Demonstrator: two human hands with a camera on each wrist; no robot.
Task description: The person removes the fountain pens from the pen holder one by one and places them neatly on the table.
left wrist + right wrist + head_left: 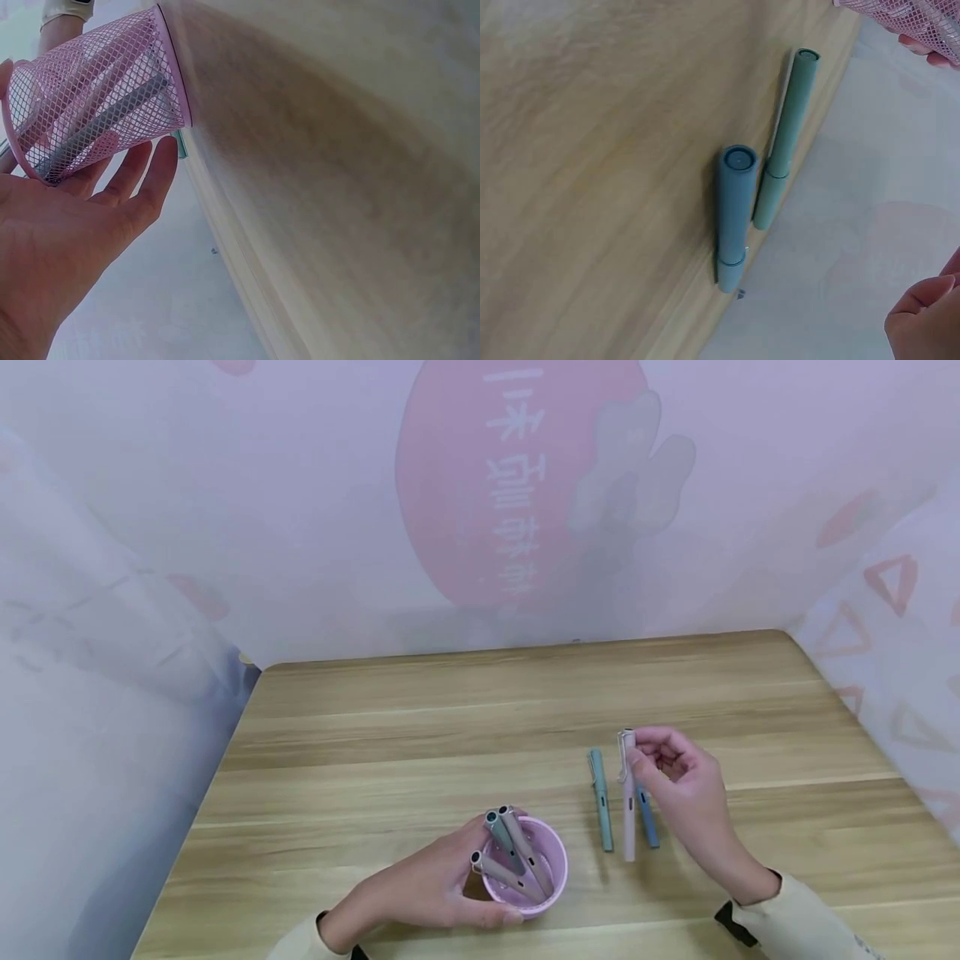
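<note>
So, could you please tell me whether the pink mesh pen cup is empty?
Not empty: the pink mesh pen cup holds three capped pens, standing tilted above its rim.

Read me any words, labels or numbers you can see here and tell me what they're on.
White characters on the red circle of the backdrop: they appear upside down and blurred, not readable.
Pens, pink cup, table: no text visible.
</note>
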